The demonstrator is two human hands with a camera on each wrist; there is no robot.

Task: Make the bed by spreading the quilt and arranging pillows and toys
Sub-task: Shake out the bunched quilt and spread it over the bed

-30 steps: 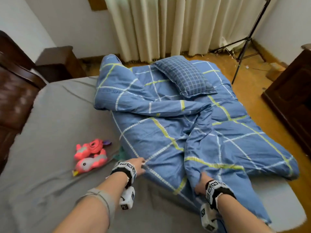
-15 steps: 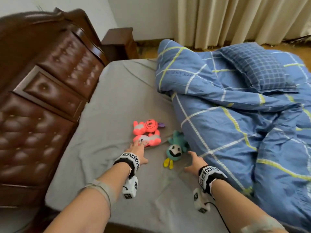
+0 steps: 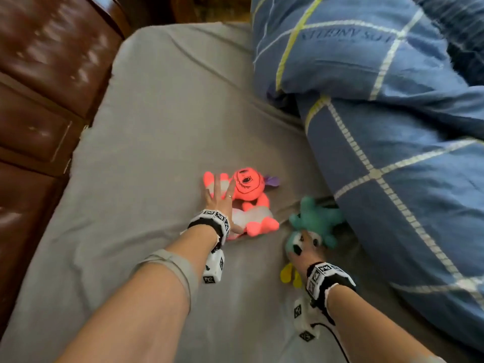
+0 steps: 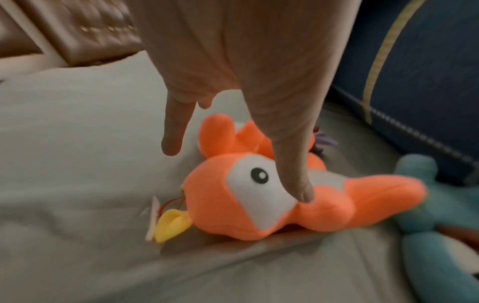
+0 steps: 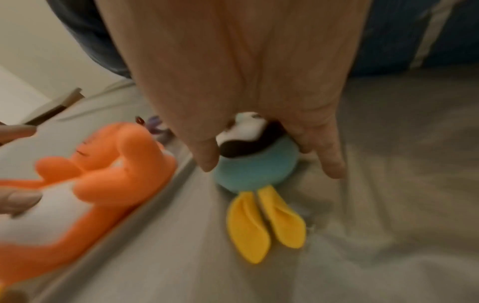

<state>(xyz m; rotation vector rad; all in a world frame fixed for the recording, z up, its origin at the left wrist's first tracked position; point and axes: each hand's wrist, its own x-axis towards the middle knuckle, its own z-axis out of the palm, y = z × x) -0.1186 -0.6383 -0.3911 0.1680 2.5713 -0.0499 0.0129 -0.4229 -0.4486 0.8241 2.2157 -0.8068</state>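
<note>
A: Head view first. Where do the toys lie?

B: On the grey sheet, at about six o'clock from the headboard corner. The left hand has its fingers spread flat over the two orange plush toys, touching but not closed on them. The right hand is over the head of the teal plush toy, which lies at three o'clock of the orange pair, just beside the edge of the blue quilt.

A: And the left wrist view?

B: Fingers straight, one fingertip pressing the near orange toy beside its white eye patch. No grip yet. The yellow beak points to seven o'clock.

A: Right wrist view?

B: Blurred, but the thumb and fingers curl round the teal head from both sides, so that hand is grasping it. The yellow feet trail to six o'clock.

A: How will they handle?

B: Probably light, soft and squashy, nothing to break. The body or head looks the best hold; limbs would flop.

A: Versus half a second ago?

B: Both hands were then short of the toys, the right one bare on the sheet. The camera has since dipped closer, and the pillow has left the frame.
</note>
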